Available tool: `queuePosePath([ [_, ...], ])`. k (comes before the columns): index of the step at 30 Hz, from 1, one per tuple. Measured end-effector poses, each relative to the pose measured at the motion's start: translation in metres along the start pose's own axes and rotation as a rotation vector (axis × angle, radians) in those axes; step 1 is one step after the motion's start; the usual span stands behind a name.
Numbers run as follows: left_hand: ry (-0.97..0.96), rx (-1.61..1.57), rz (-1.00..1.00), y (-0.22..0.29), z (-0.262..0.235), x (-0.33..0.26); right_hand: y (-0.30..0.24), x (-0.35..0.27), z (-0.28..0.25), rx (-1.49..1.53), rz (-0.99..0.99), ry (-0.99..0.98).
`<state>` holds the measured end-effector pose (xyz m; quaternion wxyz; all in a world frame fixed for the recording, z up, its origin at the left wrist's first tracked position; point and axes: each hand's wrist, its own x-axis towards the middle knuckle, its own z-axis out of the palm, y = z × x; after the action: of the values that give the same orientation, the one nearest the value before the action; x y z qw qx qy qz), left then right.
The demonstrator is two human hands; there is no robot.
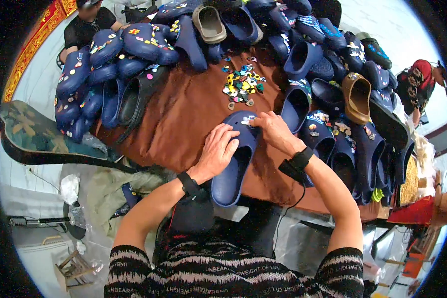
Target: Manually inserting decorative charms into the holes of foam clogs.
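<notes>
Navy blue clog [235,161] lying toe-away on a brown table [184,119], just in front of the table's near edge, heel end reaching past that edge toward the body. Left hand [217,149] laid flat over the clog's left side and upper, fingers spread wide and curved down around the shoe, pressing it in place. Right hand [274,130] at the clog's toe, fingers drawn narrow together, pinching a small white charm [248,119] against the toe top. Black bands on both wrists, a thin cord hanging from the right one.

Beyond the clog's toe, farther up the table, a loose scatter of small colourful charms [242,83]. Right of the clog, a packed row of navy clogs [333,144] standing on edge, several already studded with charms; one tan clog [357,97] among them. Left of the clog and beyond, another heap of navy clogs [109,64] with charms, and a second tan clog [208,24] at the far end. Behind that heap, a person in black [87,25]; far right of the clog, another person in red [419,82].
</notes>
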<state>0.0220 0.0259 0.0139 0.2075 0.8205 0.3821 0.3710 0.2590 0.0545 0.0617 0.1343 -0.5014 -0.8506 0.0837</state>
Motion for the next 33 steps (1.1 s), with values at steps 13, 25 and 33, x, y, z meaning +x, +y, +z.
queuePosePath([
  [13, -0.136, 0.028, -0.079, -0.01, -0.001, 0.034, 0.009, 0.016, -0.018, 0.169, -0.081, -0.02],
  [25, -0.207, 0.063, -0.159, -0.013, -0.003, 0.036, 0.01, 0.005, -0.001, 0.043, -0.02, -0.025],
  [33, -0.191, 0.027, -0.106, 0.007, 0.001, 0.04, 0.016, -0.015, 0.008, 0.128, -0.069, 0.134],
])
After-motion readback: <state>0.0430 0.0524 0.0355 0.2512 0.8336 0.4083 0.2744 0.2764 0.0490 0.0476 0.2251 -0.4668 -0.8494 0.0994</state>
